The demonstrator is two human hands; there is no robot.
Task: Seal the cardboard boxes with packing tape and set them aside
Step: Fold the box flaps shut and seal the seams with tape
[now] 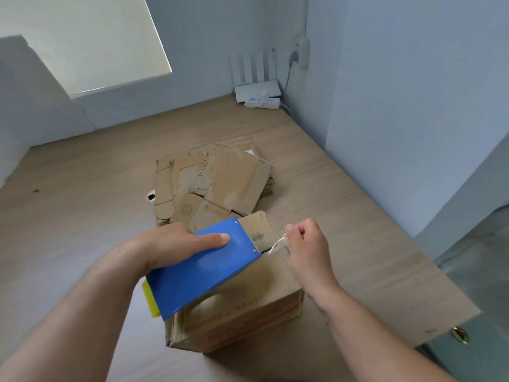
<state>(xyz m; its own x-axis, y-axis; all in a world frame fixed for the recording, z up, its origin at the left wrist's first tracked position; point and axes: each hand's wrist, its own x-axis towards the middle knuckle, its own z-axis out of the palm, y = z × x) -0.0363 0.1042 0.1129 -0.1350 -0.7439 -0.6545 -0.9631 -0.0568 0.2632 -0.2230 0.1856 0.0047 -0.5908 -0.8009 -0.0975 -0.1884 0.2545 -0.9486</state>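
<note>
On the floor ahead of you, the box (242, 307) has red print on its side, too blurred to read; I can't tell what's in it. Your left hand (176, 244) grips the blue dispenser (198, 271) over the box top, with one digit straight along it. Your right hand (305, 244) has curled fingers pinching the clear tape (278, 241). There's a barcode label (257, 238) just behind the dispenser, unreadable. A flat cardboard pile (220, 177) lies beyond.

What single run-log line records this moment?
left hand: holds blue tape dispenser | right hand: pinches tape end | cardboard box: under dispenser
</note>
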